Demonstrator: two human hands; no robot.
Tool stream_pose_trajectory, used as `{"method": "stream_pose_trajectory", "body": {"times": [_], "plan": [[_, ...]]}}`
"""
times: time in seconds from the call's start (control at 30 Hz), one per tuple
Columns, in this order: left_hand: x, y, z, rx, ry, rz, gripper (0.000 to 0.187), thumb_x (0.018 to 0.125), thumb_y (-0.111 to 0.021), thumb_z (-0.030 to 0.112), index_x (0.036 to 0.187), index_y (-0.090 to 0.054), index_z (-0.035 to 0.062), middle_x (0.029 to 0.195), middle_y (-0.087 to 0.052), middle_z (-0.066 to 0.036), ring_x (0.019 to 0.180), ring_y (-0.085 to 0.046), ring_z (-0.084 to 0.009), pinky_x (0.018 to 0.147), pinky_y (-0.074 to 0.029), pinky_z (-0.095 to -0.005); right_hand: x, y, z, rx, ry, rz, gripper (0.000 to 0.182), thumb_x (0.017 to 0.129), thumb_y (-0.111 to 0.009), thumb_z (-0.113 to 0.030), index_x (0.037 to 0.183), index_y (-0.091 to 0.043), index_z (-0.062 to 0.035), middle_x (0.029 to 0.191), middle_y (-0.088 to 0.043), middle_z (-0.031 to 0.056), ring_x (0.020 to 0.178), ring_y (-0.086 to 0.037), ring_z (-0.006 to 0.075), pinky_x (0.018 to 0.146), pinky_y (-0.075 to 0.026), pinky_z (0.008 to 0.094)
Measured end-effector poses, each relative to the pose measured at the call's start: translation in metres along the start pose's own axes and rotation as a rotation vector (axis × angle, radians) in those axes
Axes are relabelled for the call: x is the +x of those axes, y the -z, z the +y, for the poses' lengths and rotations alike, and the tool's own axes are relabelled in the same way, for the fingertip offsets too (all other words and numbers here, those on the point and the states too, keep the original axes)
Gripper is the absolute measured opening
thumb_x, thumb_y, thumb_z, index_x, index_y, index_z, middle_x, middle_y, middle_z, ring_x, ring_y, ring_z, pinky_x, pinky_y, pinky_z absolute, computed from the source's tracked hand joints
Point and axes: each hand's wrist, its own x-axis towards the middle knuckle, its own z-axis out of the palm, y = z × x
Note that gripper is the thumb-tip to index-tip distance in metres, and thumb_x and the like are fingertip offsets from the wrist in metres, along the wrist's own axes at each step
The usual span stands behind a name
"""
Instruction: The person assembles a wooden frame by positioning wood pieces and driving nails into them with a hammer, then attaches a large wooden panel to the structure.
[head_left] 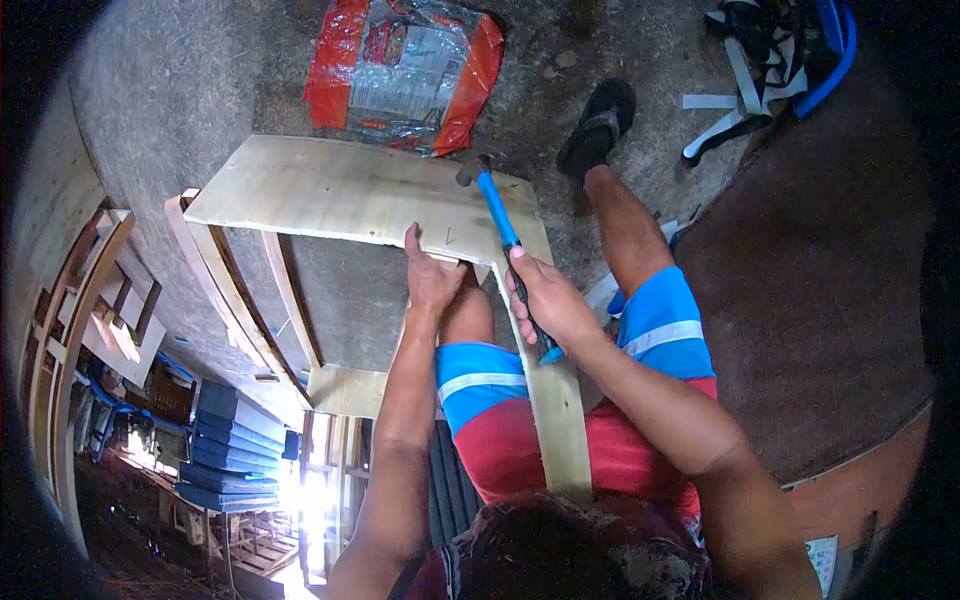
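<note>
My right hand [550,300] is wrapped round the dark grip of a claw hammer [493,208] with a blue shaft. The hammer's head overlaps the far panel of a pale wooden frame [340,185] in this view. That frame lies across my lap, with one plank running down between my legs. My left hand [436,285] grips the inner edge of the panel, its thumb up on the face and its other fingers partly hidden behind the edge. A small pencil-like mark shows on the wood beside it.
An orange and clear plastic bag [408,75] lies on the concrete floor past the frame. A brown mat [810,290] spreads to the right, with straps [745,85] at the back right. Wooden frames [75,330] and stacked dark blue pieces [232,445] stand at left.
</note>
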Motion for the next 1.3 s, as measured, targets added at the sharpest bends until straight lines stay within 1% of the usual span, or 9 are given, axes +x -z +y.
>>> {"method": "stream_pose_trajectory", "body": {"times": [0.27,0.33,0.43,0.53,0.7,0.83,1.0,1.1,1.3], "plan": [[0.001,-0.010,-0.017,0.122,-0.086,-0.015,0.084,0.064,-0.076,0.015,0.132,-0.029,-0.0011,0.114,-0.057,-0.020,0.120,-0.046,-0.0309,0.106,-0.030,-0.0387,0.004,-0.004,0.012,-0.040,-0.037,-0.001,0.049,0.096,-0.033,-0.052,0.083,-0.047,-0.0071,0.054,-0.045,0.0009,0.038,-0.045,0.0120,0.036,-0.038,0.0265],[-0.003,-0.011,-0.013,-0.089,0.047,0.035,0.078,0.067,-0.075,0.020,0.128,-0.031,-0.0016,0.111,-0.061,-0.017,0.117,-0.048,-0.0308,0.106,-0.029,-0.0398,0.006,-0.004,0.016,-0.044,-0.038,-0.002,0.049,0.096,-0.033,-0.052,0.083,-0.047,-0.0071,0.055,-0.046,0.0009,0.038,-0.045,0.0120,0.036,-0.038,0.0267],[0.001,-0.008,-0.012,0.200,-0.104,-0.006,0.085,0.070,-0.074,0.021,0.129,-0.018,-0.0025,0.111,-0.062,-0.017,0.110,-0.054,-0.0317,0.105,-0.030,-0.0400,0.007,-0.006,0.018,-0.078,-0.070,0.011,0.049,0.096,-0.034,-0.052,0.083,-0.047,-0.0069,0.055,-0.046,0.0008,0.038,-0.045,0.0120,0.035,-0.038,0.0267],[0.001,-0.009,-0.008,0.020,-0.062,0.015,0.091,0.071,-0.075,0.021,0.129,-0.009,-0.0019,0.108,-0.063,-0.018,0.105,-0.058,-0.0338,0.103,-0.032,-0.0393,0.005,-0.008,0.007,-0.104,-0.031,-0.016,0.053,0.096,-0.032,-0.053,0.083,-0.048,-0.0036,0.055,-0.048,0.0043,0.038,-0.049,0.0152,0.036,-0.041,0.0291],[0.001,-0.008,-0.009,0.077,-0.069,0.012,0.090,0.071,-0.075,0.020,0.128,-0.008,0.0002,0.107,-0.063,-0.020,0.105,-0.058,-0.0340,0.102,-0.034,-0.0405,0.005,-0.023,0.017,-0.039,0.111,0.101,0.055,0.096,-0.030,-0.054,0.084,-0.048,-0.0034,0.053,-0.045,0.0036,0.038,-0.049,0.0158,0.036,-0.042,0.0306],[0.002,-0.008,-0.004,-0.085,-0.031,-0.011,0.094,0.065,-0.077,0.011,0.130,-0.010,-0.0011,0.111,-0.053,-0.028,0.105,-0.055,-0.0398,0.098,-0.038,-0.0407,0.000,-0.009,-0.008,-0.036,-0.057,0.022,0.050,0.097,-0.031,-0.052,0.083,-0.046,-0.0065,0.052,-0.044,0.0014,0.037,-0.045,0.0126,0.035,-0.037,0.0274],[0.003,-0.007,-0.004,-0.028,-0.029,-0.004,0.094,0.065,-0.077,0.012,0.130,-0.010,-0.0011,0.110,-0.054,-0.027,0.104,-0.056,-0.0385,0.096,-0.040,-0.0404,-0.003,-0.015,-0.011,0.041,0.238,0.229,0.053,0.096,-0.032,-0.054,0.078,-0.047,-0.0055,0.052,-0.045,0.0024,0.038,-0.048,0.0146,0.036,-0.040,0.0290],[-0.004,-0.004,-0.006,-0.045,0.007,-0.023,0.093,0.065,-0.076,0.012,0.130,-0.012,-0.0017,0.110,-0.054,-0.028,0.103,-0.056,-0.0400,0.095,-0.041,-0.0409,0.009,-0.004,0.015,-0.139,-0.130,-0.082,0.052,0.097,-0.033,-0.051,0.078,-0.047,-0.0046,0.052,-0.045,0.0031,0.037,-0.048,0.0147,0.035,-0.039,0.0291],[0.009,-0.004,0.001,0.252,-0.121,0.111,0.089,0.064,-0.077,0.015,0.130,-0.020,-0.0032,0.112,-0.052,-0.031,0.102,-0.055,-0.0438,0.092,-0.044,-0.0426,0.003,-0.010,-0.006,-0.058,0.058,0.069,0.053,0.097,-0.031,-0.052,0.081,-0.046,-0.0040,0.053,-0.045,0.0037,0.036,-0.046,0.0152,0.035,-0.039,0.0293]]}}
